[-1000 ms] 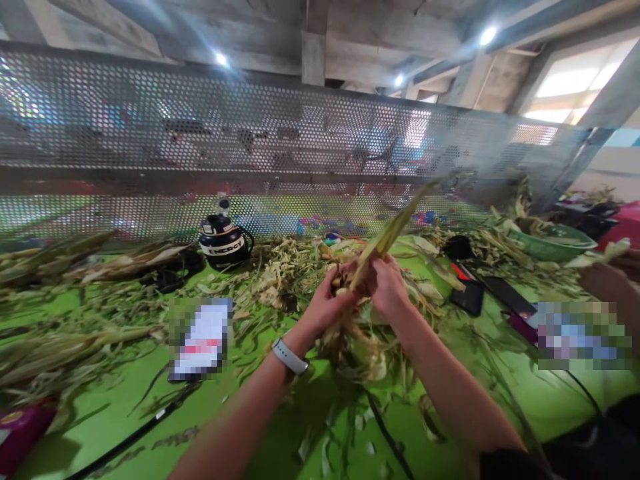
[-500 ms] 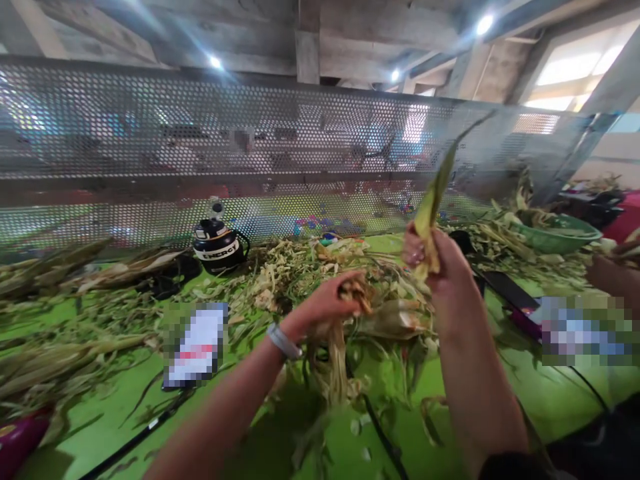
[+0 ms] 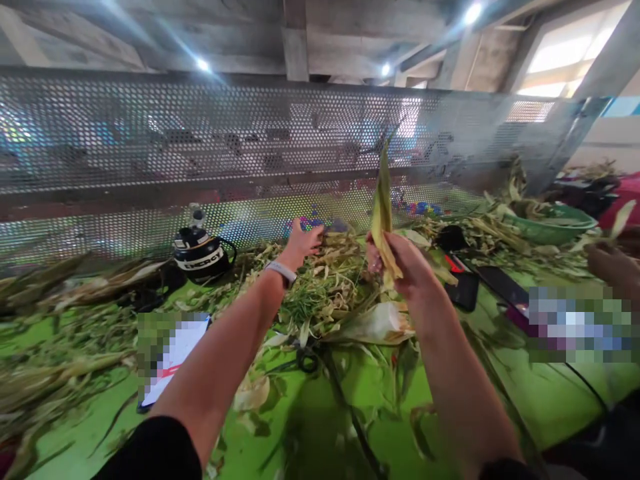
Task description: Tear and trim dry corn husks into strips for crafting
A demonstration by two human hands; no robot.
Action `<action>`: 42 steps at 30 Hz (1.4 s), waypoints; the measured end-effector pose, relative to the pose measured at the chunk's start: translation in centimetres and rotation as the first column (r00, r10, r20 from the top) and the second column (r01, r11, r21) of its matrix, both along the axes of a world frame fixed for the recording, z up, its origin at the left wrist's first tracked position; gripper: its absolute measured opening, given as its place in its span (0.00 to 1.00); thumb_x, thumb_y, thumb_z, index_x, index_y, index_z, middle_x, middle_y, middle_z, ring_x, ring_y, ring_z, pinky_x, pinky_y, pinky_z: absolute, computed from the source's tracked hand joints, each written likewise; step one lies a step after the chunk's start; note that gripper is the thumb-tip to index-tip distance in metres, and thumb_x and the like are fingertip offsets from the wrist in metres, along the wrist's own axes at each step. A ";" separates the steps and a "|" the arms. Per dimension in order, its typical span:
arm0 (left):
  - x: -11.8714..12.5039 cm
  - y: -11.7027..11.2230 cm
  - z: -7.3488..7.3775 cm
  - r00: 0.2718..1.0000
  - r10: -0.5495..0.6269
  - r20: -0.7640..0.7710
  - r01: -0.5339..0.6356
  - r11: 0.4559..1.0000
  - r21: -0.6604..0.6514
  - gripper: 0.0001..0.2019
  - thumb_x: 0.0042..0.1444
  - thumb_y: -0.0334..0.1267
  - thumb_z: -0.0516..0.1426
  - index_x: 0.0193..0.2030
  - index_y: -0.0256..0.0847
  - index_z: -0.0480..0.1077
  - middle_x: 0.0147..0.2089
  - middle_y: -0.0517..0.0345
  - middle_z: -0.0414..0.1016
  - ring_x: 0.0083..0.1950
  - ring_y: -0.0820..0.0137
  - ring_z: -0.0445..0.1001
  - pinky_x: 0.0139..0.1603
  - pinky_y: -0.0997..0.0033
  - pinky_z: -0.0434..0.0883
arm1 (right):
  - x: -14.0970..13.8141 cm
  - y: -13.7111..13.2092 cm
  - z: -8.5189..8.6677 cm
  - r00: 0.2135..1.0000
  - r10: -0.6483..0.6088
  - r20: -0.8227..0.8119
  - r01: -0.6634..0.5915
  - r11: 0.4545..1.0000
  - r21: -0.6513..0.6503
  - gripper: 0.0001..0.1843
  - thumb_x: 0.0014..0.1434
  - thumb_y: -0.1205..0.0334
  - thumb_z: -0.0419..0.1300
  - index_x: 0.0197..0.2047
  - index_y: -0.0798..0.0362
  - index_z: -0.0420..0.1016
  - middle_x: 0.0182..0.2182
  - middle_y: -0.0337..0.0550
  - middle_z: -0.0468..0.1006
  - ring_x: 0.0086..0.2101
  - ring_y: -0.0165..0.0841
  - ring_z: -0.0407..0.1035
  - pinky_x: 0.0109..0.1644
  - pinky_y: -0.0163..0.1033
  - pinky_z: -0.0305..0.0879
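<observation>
My right hand [image 3: 400, 261] grips a yellow-green corn husk [image 3: 383, 200] near its lower end, and the long tip points up. Farther forward, my left hand [image 3: 301, 241] reaches over the far part of a pile of shredded husk [image 3: 320, 283]. Its fingers are spread and nothing shows in them. Below my hands a pale, broad-ended husk piece [image 3: 383, 323] lies on the green table [image 3: 320, 413]. Near its left end is a black looped object [image 3: 306, 360], partly covered by scraps.
A metal mesh partition [image 3: 240, 153] runs behind the table. A black jug marked ENERGY [image 3: 203, 257] stands left; a blurred phone [image 3: 175, 360] lies before it. Right are a dark phone [image 3: 503, 283], a green basin [image 3: 555, 223] with husks, and another person's hand [image 3: 613, 263]. A black cord [image 3: 350, 407] crosses the front.
My left hand has moved forward and up, and the bundle of husk strips it held is no longer in it. My right hand still holds its husk, now lower and further left in view.
</observation>
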State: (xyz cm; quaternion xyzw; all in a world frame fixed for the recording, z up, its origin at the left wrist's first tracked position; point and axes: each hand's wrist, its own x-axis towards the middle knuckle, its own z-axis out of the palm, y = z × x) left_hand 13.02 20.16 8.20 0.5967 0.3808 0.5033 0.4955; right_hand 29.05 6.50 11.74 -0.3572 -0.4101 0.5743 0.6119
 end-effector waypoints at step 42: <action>-10.2 -15.0 -8.5 0.386 0.029 -0.922 0.553 0.792 0.257 0.30 0.56 0.57 0.46 0.64 0.50 0.52 0.66 0.48 0.55 0.66 0.51 0.51 0.63 0.38 0.32 | 2.3 7.7 -11.2 0.438 -0.013 0.899 -0.086 0.995 0.056 0.19 0.47 0.46 0.57 0.18 0.53 0.64 0.15 0.33 0.59 0.22 0.28 0.56 0.27 0.33 0.52</action>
